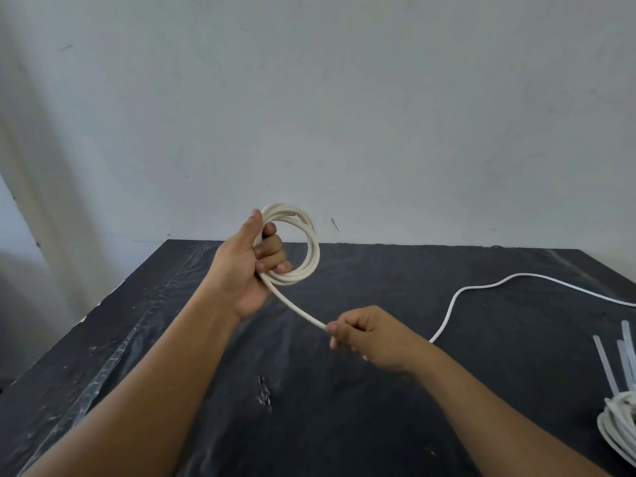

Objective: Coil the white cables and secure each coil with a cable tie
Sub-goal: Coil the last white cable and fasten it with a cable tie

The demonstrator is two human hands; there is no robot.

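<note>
My left hand (249,266) is raised above the table and grips a coil of white cable (309,242) with several loops. From the coil's bottom a straight stretch of the same cable runs down-right into my right hand (368,339), which pinches it. Past that hand the loose cable tail (488,287) snakes over the black table (344,425) and leaves at the right edge. Several translucent cable ties (616,366) lie at the right edge.
Another white cable coil (619,425) sits at the lower right edge, partly cut off and touching the ties. The table is covered in black plastic sheeting with a taped seam (144,311) on the left. A pale wall rises behind it.
</note>
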